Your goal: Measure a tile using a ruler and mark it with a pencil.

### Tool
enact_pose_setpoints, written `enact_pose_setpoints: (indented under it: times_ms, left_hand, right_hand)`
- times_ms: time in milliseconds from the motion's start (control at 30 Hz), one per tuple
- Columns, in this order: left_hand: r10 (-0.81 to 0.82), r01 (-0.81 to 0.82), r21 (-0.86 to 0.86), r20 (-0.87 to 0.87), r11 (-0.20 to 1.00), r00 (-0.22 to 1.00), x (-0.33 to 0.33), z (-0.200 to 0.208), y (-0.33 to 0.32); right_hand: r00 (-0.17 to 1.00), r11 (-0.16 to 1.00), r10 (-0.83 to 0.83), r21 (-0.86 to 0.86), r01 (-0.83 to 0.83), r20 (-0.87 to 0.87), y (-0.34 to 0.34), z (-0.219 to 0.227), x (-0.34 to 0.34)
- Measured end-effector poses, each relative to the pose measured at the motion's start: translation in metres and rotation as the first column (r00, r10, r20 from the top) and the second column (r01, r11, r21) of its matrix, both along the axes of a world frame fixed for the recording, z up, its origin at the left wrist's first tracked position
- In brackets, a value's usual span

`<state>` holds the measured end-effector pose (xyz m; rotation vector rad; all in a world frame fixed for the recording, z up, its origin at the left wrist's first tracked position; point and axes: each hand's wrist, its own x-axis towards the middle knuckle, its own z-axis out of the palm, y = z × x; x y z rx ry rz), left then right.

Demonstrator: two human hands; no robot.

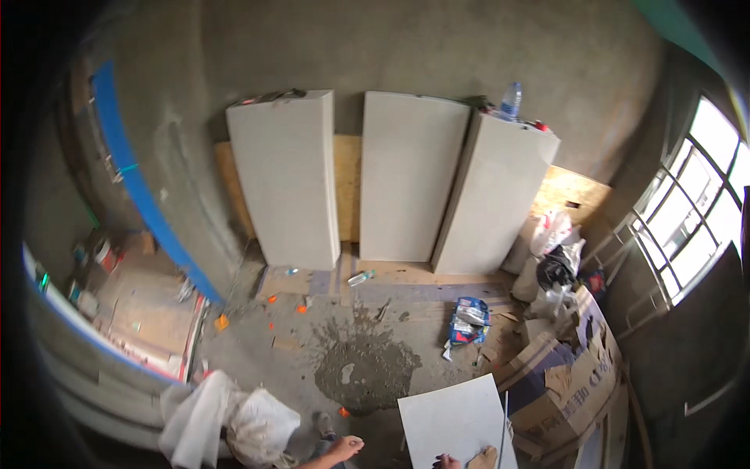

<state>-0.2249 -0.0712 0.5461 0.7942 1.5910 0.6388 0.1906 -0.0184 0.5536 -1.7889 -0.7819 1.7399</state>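
My left hand [346, 448] is low in the middle of the head view, above the floor and beside my shoe. Its fingers are curled closed; whatever they hold, if anything, is too small to make out. My right hand [447, 462] shows only partly at the bottom edge, dark against a white panel [445, 414]. How its fingers lie cannot be made out. The panel is tilted and runs out of view at the bottom. A brown torn piece [483, 458] and a thin grey strip [504, 414] are at its right side.
Tall pale tile stacks [285, 187] lean on the far wall, a water bottle [512, 102] atop one. A wet patch [367, 371] marks the floor. White sacks [262, 422] lie left; torn cardboard [574, 383] fills the right, near a barred window [695, 203].
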Motion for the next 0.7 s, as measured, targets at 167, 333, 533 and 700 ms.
enact_pose_setpoints:
  times_ms: [167, 333, 533, 700]
  left_hand:
    - [-0.048, 0.048, -0.004, -0.019, 0.999, 0.999, -0.089, 0.023, 0.055]
    - [-0.047, 0.059, -0.036, 0.276, 0.998, 0.960, -0.153, 0.095, 0.098]
    - [-0.064, 0.046, 0.357, 0.041, 0.933, 0.997, -0.172, 0.132, 0.120]
    - [0.177, -0.170, 0.213, -0.014, 0.962, 0.984, -0.223, 0.111, 0.093]
  right_hand:
    - [0.992, 0.999, 0.018, -0.040, -0.013, 0.124, 0.056, 0.056, -0.112]
    - [0.744, 0.826, 0.429, 0.110, -0.552, 0.513, 0.072, 0.056, -0.291]
    - [0.723, 0.521, 0.545, 0.503, -0.689, 0.424, 0.080, 0.067, -0.391]
    - [0.564, 0.452, 0.729, 0.347, -0.822, 0.387, 0.130, 0.096, -0.426]
